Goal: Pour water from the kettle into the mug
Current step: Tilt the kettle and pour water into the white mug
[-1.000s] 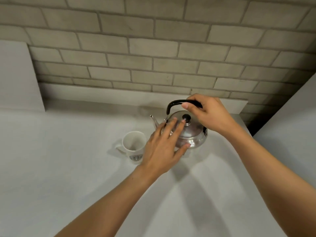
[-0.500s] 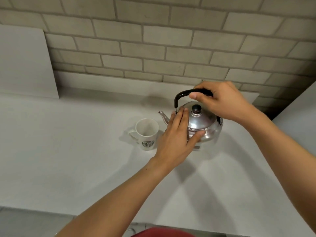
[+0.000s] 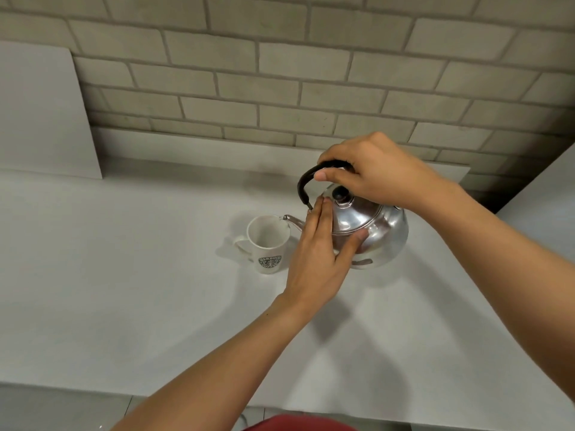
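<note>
A shiny steel kettle [image 3: 382, 228] with a black knob and a black bail handle is tipped to the left, its base lifted off the white counter [image 3: 124, 275]. Its thin spout tip reaches over the rim of a white mug [image 3: 269, 244] with a green round logo. My right hand [image 3: 376, 172] is closed around the top of the handle. My left hand [image 3: 320, 256] lies flat against the kettle's near side and lid, fingers together, thumb on the body. I cannot tell whether water is flowing.
A brick wall with a low white ledge [image 3: 199, 147] runs behind the counter. A white panel [image 3: 40, 113] leans at the far left. Another white surface [image 3: 541, 206] rises at the right. The counter's front edge [image 3: 93, 387] is near me.
The kettle has tilted left and its spout has come over the mug's rim. Both hands have kept their places on it. The view has shifted closer.
</note>
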Available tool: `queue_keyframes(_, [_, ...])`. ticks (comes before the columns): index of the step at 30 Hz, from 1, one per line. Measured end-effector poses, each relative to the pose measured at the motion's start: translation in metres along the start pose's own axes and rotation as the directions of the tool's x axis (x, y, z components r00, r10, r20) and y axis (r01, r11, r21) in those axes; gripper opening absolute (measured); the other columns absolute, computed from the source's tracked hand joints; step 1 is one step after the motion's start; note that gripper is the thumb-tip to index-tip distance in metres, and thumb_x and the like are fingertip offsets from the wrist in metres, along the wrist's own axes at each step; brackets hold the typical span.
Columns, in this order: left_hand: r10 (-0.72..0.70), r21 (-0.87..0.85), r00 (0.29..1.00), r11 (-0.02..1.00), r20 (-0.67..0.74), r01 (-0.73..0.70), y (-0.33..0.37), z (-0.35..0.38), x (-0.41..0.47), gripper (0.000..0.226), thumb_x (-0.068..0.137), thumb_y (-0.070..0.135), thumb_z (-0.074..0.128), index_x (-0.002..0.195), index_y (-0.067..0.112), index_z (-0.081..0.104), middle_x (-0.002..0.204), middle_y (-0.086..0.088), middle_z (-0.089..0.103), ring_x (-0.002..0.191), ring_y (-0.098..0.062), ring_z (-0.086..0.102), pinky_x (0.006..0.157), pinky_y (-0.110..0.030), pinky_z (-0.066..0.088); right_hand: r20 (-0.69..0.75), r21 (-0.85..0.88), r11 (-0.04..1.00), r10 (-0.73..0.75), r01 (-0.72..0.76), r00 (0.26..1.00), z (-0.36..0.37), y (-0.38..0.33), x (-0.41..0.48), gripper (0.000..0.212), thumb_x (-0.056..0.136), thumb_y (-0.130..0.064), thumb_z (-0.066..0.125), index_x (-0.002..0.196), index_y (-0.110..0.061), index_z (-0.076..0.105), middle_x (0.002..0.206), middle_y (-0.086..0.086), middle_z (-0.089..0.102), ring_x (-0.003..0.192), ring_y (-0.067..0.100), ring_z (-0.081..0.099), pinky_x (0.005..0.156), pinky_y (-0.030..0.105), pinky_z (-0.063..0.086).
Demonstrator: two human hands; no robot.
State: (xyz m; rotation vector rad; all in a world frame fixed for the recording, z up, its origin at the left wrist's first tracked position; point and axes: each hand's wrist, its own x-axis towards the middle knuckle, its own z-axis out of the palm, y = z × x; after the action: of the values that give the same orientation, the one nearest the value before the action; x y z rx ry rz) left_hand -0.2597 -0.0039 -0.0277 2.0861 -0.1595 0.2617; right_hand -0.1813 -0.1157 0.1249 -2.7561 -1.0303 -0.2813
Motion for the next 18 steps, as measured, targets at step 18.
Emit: queue_keyframes(18, [-0.09, -0.247, 0.994, 0.966, -0.061, 0.072, 0.005, 0.01, 0.003, 0.08, 0.098, 0.068, 0.052, 0.164, 0.027, 0.034, 0.168, 0.008, 0.039, 0.152, -0.006, 0.04, 0.122, -0.023, 0.035, 0.175, -0.107, 0.991, -0.059, 0.078, 0.983, -0.01, -0.024, 0.024, 0.039, 0.101, -0.051, 0.059, 0.127, -0.026, 0.073, 0.107, 0.004, 0.078, 0.104, 0.028, 0.069, 0.085, 0.049, 0.057])
